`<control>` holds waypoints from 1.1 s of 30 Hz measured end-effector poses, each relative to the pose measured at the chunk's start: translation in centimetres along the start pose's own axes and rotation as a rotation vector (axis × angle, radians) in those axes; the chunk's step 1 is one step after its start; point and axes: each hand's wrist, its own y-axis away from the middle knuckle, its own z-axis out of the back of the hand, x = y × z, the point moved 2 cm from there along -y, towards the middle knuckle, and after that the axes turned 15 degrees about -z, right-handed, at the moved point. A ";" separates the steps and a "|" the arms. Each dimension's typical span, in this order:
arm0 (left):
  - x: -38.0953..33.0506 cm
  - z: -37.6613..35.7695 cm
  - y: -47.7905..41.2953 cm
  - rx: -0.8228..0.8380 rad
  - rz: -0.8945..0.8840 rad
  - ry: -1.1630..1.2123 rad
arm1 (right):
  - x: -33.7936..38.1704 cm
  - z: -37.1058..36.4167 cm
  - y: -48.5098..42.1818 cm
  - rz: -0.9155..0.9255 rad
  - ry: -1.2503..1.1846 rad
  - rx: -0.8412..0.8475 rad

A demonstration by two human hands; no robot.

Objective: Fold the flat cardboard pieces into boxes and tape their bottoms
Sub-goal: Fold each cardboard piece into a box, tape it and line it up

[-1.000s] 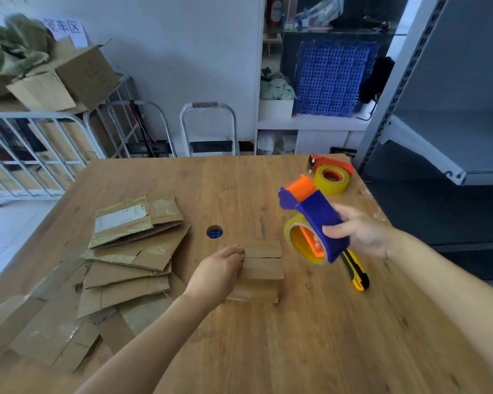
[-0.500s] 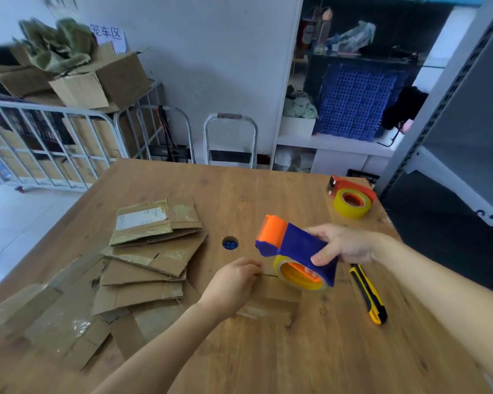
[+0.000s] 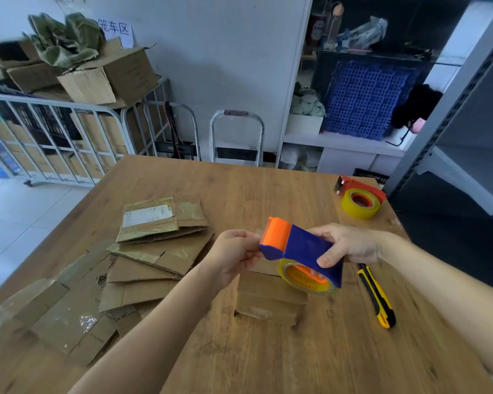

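Note:
A small folded cardboard box stands on the wooden table with its closed flaps facing up. Above it my right hand grips a blue and orange tape dispenser with a yellow tape roll hanging under it. My left hand is off the box, and its curled fingers pinch the dispenser's front end by the orange roller. The tape strip itself is too faint to make out. A stack of flat cardboard pieces lies to the left of the box.
A yellow and black utility knife lies right of the box. A second red dispenser with yellow tape sits at the table's far right corner. More flattened cardboard covers the near left. Metal carts and shelving stand beyond the table.
My left hand has lifted off the box top and gone up to the dispenser's front end. My right hand has brought the dispenser down and left, over the box.

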 end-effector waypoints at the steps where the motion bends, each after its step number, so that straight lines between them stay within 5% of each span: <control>1: -0.1 0.2 -0.1 -0.015 -0.012 -0.040 | 0.1 0.1 -0.1 -0.001 0.012 -0.003; 9: 1.1 2.0 0.2 -0.129 0.034 -0.212 | 3.1 0.3 -0.9 -0.061 0.175 -0.057; 21: 2.2 3.8 -0.1 -0.224 0.133 -0.177 | 4.7 -0.1 -1.7 -0.104 0.215 -0.086; 33: 4.3 5.7 0.4 -0.230 0.040 -0.062 | 3.7 -0.1 -1.7 -0.129 0.094 -0.172</control>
